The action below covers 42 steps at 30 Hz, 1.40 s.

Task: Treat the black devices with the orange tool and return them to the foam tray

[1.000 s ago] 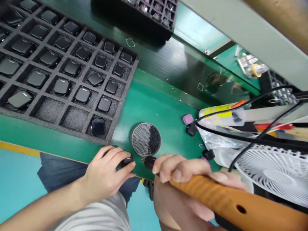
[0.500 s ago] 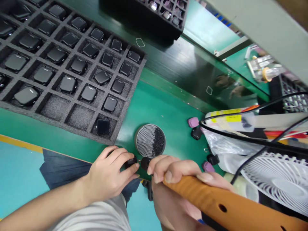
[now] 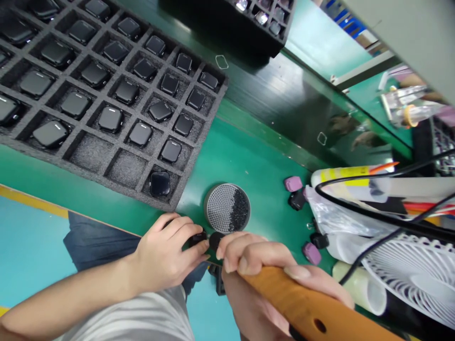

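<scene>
green bench (image 3: 245,161), one mesh dish (image 3: 226,208) — left hand (image 3: 165,253), fingers pinching one black part (image 3: 197,239), right hand (image 3: 256,258), fingers curled round one orange bar (image 3: 302,303)

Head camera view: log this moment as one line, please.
Left hand: holds small black piece | Right hand: holds orange tool | Nearby: round mesh dish, foam tray

Head-worn cam, the only view, looks forward and down from above the hands, rolled so the bench (image 3: 227,147) edge runs slantwise across frame. Close-up: left hand (image 3: 163,253) and right hand (image 3: 256,258) sit low centre, forearms coming in from the bottom edge. Foam tray (image 3: 126,168) takes up the frame's upper left, beyond the left hand. Fan (image 3: 408,279) cut off at right edge, past the right hand. Jeans (image 3: 95,241) show just left of the left hand.
</scene>
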Available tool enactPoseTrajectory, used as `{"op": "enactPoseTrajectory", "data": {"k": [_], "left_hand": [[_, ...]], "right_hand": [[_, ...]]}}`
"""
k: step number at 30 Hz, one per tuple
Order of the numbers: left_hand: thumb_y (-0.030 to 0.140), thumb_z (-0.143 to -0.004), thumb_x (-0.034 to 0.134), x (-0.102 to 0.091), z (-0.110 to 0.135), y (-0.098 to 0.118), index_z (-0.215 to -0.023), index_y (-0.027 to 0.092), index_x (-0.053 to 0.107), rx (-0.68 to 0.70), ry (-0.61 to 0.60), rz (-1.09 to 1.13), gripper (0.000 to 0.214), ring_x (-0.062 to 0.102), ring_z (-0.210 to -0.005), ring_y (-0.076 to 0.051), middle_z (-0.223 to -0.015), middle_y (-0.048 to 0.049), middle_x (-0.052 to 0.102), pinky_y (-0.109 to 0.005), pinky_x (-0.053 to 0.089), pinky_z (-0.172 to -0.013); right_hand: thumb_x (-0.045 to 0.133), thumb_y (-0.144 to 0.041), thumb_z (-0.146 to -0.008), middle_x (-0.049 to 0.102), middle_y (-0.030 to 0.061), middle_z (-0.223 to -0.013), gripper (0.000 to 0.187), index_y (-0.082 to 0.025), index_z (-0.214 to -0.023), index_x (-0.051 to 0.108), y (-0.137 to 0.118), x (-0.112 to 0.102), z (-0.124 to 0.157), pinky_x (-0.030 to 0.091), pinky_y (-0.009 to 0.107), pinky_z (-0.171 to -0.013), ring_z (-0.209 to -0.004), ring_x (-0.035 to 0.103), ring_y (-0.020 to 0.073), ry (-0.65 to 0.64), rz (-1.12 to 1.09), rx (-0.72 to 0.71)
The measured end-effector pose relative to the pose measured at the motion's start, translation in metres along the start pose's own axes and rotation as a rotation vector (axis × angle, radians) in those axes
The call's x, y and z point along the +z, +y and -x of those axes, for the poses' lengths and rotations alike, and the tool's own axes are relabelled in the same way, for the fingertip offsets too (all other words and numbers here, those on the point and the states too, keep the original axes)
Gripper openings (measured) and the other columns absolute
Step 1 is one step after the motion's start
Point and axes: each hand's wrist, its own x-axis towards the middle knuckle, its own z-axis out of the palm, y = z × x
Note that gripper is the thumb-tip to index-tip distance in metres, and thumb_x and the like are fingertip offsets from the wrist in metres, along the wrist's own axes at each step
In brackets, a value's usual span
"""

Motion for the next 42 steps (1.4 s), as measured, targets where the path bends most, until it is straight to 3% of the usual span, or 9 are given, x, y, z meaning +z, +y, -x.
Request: {"op": "enactPoseTrajectory", "data": {"k": [10, 12, 15, 17, 19, 21, 25, 32, 42], "left_hand": [[0.035, -0.106, 0.075, -0.001, -0.002, 0.0, -0.113, 0.025, 0.079, 0.01, 0.011, -0.015, 0.012, 0.071, -0.111, -0.023, -0.119, -0.0045, 0.079, -0.043, 0.051, -0.103], [0.041, -0.107, 0.075, -0.001, -0.001, 0.0, -0.117, 0.025, 0.078, 0.008, -0.002, -0.043, 0.019, 0.07, -0.111, -0.024, -0.117, -0.0052, 0.079, -0.044, 0.051, -0.103], [0.049, -0.107, 0.074, -0.004, 0.003, -0.003, -0.127, 0.022, 0.077, 0.055, -0.053, -0.066, 0.035, 0.069, -0.12, -0.027, -0.126, -0.0084, 0.079, -0.047, 0.05, -0.112], [0.041, -0.109, 0.068, -0.005, 0.006, -0.005, -0.132, 0.019, 0.075, 0.117, -0.101, -0.041, 0.032, 0.066, -0.133, -0.03, -0.142, -0.0107, 0.075, -0.051, 0.046, -0.121], [0.025, -0.108, 0.061, -0.006, 0.008, -0.007, -0.133, 0.017, 0.075, 0.15, -0.12, -0.018, 0.03, 0.063, -0.14, -0.03, -0.15, -0.0108, 0.072, -0.054, 0.043, -0.127], [0.019, -0.105, 0.061, -0.004, 0.008, -0.007, -0.13, 0.018, 0.076, 0.128, -0.09, -0.036, 0.029, 0.067, -0.133, -0.028, -0.141, -0.0106, 0.076, -0.052, 0.045, -0.125], [0.027, -0.105, 0.07, -0.001, 0.005, -0.003, -0.119, 0.019, 0.077, 0.059, -0.015, -0.091, 0.018, 0.072, -0.112, -0.026, -0.118, -0.0093, 0.08, -0.047, 0.053, -0.115], [0.014, -0.1, 0.06, -0.005, 0.009, -0.003, -0.118, 0.018, 0.076, 0.073, -0.017, 0.025, 0.025, 0.071, -0.122, -0.027, -0.129, -0.0096, 0.08, -0.048, 0.052, -0.117], [0.014, -0.101, 0.062, -0.002, 0.008, -0.004, -0.12, 0.019, 0.077, 0.071, -0.003, 0.008, 0.025, 0.071, -0.118, -0.026, -0.127, -0.009, 0.08, -0.046, 0.052, -0.112]], "right_hand": [[0.058, -0.071, -0.102, 0.068, -0.0025, -0.091, 0.046, -0.035, -0.129, 0.068, 0.0, 0.004, -0.002, 0.062, 0.047, -0.063, -0.071, 0.068, 0.0194, -0.003, -0.053, 0.003], [0.055, -0.073, -0.103, 0.067, -0.0026, -0.09, 0.049, -0.034, -0.127, 0.07, -0.003, 0.001, -0.007, 0.062, 0.045, -0.062, -0.069, 0.068, 0.0186, 0.056, -0.069, -0.011], [0.066, -0.066, -0.099, 0.067, -0.0028, -0.094, 0.042, -0.035, -0.127, 0.072, -0.005, -0.007, -0.017, 0.062, 0.045, -0.062, -0.07, 0.069, 0.019, 0.216, -0.071, -0.005], [0.074, -0.063, -0.095, 0.068, -0.0031, -0.094, 0.041, -0.035, -0.125, 0.073, 0.0, -0.014, -0.022, 0.062, 0.044, -0.06, -0.069, 0.069, 0.0193, 0.274, -0.091, -0.016], [0.074, -0.065, -0.093, 0.068, -0.0032, -0.09, 0.043, -0.034, -0.124, 0.073, 0.008, -0.018, -0.025, 0.059, 0.041, -0.055, -0.064, 0.068, 0.019, 0.265, -0.119, -0.058], [0.071, -0.067, -0.094, 0.068, -0.003, -0.09, 0.045, -0.034, -0.124, 0.072, 0.017, -0.019, -0.025, 0.058, 0.04, -0.052, -0.063, 0.067, 0.0189, 0.245, -0.134, -0.076], [0.07, -0.067, -0.094, 0.065, -0.0036, -0.09, 0.044, -0.034, -0.123, 0.072, 0.024, -0.015, -0.025, 0.058, 0.039, -0.051, -0.062, 0.067, 0.0177, 0.249, -0.135, -0.068], [0.068, -0.068, -0.095, 0.063, -0.0045, -0.089, 0.042, -0.035, -0.122, 0.071, 0.021, -0.012, -0.026, 0.058, 0.036, -0.052, -0.062, 0.065, 0.0158, 0.239, -0.102, -0.057], [0.07, -0.068, -0.094, 0.065, -0.004, -0.089, 0.045, -0.032, -0.121, 0.074, 0.024, -0.011, -0.028, 0.056, 0.036, -0.05, -0.061, 0.065, 0.0163, 0.231, -0.145, -0.082]]}}
